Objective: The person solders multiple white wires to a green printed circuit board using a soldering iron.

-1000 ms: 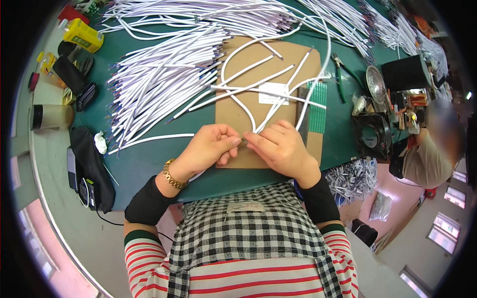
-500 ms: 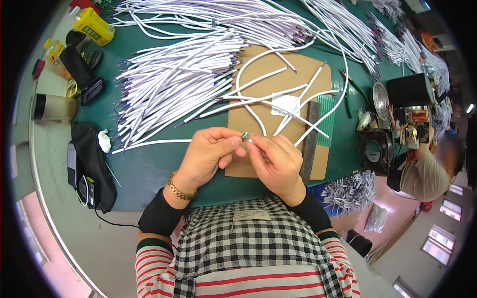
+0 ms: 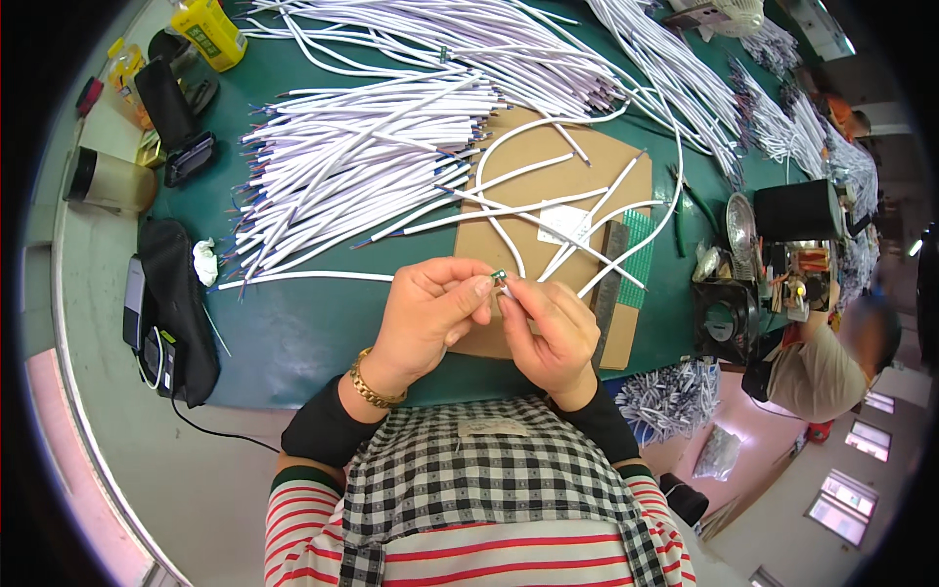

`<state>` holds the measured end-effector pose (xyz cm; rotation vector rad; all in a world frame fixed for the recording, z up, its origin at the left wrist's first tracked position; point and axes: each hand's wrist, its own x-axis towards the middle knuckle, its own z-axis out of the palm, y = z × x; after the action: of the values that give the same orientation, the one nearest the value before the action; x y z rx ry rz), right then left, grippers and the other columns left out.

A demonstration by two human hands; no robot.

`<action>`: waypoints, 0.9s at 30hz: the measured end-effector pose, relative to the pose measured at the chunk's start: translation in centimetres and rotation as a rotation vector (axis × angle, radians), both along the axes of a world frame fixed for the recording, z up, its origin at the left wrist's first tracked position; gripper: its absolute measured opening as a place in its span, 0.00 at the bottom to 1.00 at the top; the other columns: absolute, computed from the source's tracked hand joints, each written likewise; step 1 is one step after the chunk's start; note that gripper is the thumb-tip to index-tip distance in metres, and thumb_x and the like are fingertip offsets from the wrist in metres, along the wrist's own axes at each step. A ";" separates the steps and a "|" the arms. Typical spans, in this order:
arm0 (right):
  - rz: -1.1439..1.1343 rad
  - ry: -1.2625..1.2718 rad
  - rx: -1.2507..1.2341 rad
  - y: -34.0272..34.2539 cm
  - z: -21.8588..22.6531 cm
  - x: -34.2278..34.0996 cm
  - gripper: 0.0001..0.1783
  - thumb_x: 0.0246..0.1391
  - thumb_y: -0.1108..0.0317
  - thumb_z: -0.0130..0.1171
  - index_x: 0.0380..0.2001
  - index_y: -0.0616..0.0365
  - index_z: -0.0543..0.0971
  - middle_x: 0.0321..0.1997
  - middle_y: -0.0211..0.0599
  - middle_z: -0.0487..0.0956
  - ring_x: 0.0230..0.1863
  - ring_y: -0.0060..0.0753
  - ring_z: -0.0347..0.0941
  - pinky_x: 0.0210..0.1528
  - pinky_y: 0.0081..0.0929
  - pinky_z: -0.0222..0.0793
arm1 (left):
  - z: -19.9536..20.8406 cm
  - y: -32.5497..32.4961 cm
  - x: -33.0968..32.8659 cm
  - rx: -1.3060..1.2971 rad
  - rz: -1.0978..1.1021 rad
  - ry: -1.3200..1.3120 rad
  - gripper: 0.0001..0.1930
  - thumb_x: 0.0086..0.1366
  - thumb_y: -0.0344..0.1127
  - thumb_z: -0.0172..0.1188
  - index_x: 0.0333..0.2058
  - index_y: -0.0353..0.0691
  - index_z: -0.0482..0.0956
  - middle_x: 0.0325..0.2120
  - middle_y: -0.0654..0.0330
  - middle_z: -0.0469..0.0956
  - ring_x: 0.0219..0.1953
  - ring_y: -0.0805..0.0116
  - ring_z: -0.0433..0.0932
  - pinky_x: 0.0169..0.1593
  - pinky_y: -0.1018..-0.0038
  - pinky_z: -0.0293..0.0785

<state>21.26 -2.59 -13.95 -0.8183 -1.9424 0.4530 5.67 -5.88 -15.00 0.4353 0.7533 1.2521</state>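
Observation:
My left hand is closed in a pinch on a small green circuit board in front of my chest. Against the board's near side, my right hand pinches the end of a white cable; most of that cable is hidden by the fingers. Whether wire and board touch is too small to tell. Just beyond both hands lies a cardboard sheet with several loose white cables across it. Left of the sheet is a large pile of cut white cables with coloured wire ends.
On the sheet's right side rest a dark metal bar and a green board panel. Pliers, a metal mesh dish and a black fan stand farther right. Bottles and a black pouch sit left. Another person is at right.
The view has shifted slightly. My hands have moved a little to the right in the picture, still pinching the circuit board and the cable end close together.

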 end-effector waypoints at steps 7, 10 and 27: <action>0.047 -0.126 0.040 0.3 1.0 2.1 0.19 0.38 0.82 0.63 0.39 0.61 0.80 0.35 0.41 0.77 0.28 0.39 0.74 0.28 0.27 0.69 | 0.5 0.1 0.2 -0.079 -0.055 0.079 0.08 0.63 0.28 0.56 0.39 0.30 0.77 0.20 0.62 0.75 0.14 0.84 0.62 0.17 0.88 0.54; -0.090 -0.132 0.179 -0.2 2.7 5.8 0.19 0.36 0.82 0.63 0.37 0.57 0.82 0.37 0.40 0.77 0.32 0.42 0.74 0.31 0.30 0.69 | 0.9 0.1 0.0 -0.122 -0.012 0.115 0.08 0.63 0.27 0.56 0.38 0.29 0.77 0.20 0.61 0.75 0.14 0.83 0.62 0.17 0.88 0.55; -1.381 0.308 -0.431 1.8 -8.0 50.2 0.18 0.51 0.62 0.63 0.39 0.65 0.77 0.34 0.35 0.78 0.32 0.25 0.73 0.34 0.21 0.69 | -1.7 -0.3 0.7 0.094 0.251 0.393 0.08 0.62 0.25 0.57 0.39 0.29 0.78 0.18 0.62 0.74 0.14 0.83 0.63 0.19 0.86 0.58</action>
<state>71.43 -0.75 -21.95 -1.9576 -0.6569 0.1008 6.40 -6.13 -16.70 0.6922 1.1100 1.4599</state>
